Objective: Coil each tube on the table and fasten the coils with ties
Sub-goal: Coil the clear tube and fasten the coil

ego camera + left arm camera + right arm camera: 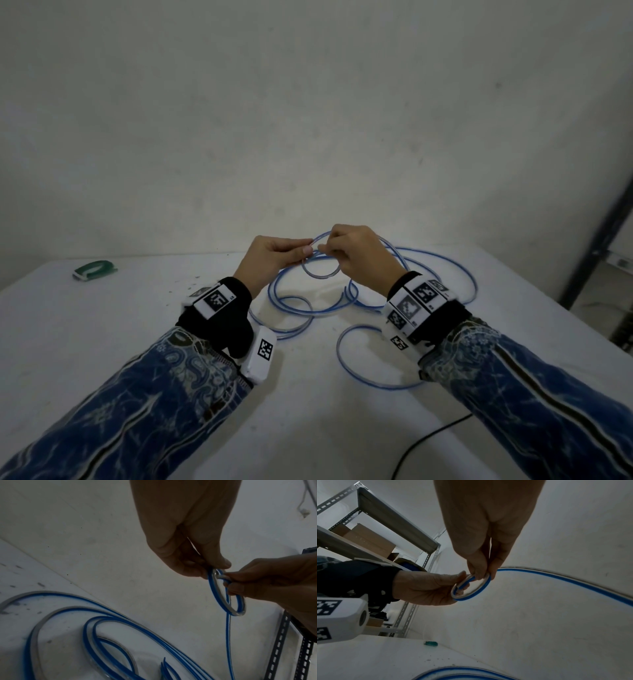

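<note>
A long clear tube with a blue stripe point(428, 260) sprawls in loose loops over the white table point(102, 342). Above the table's far middle, both hands hold a small first loop point(320, 270) of it. My left hand point(274, 257) pinches the loop's top at the left; my right hand point(356, 253) pinches it at the right. The left wrist view shows the small loop point(226, 596) hanging below the fingertips, with one strand dropping to the table. From the right wrist, the loop point(471, 588) sits between both hands and the tube point(565, 580) trails off right.
A green roll of tie material point(94, 269) lies near the table's far left edge. A black cable point(428, 442) crosses the near right corner. Metal shelving point(393, 524) with cardboard boxes stands beside the table. A grey wall rises right behind the table.
</note>
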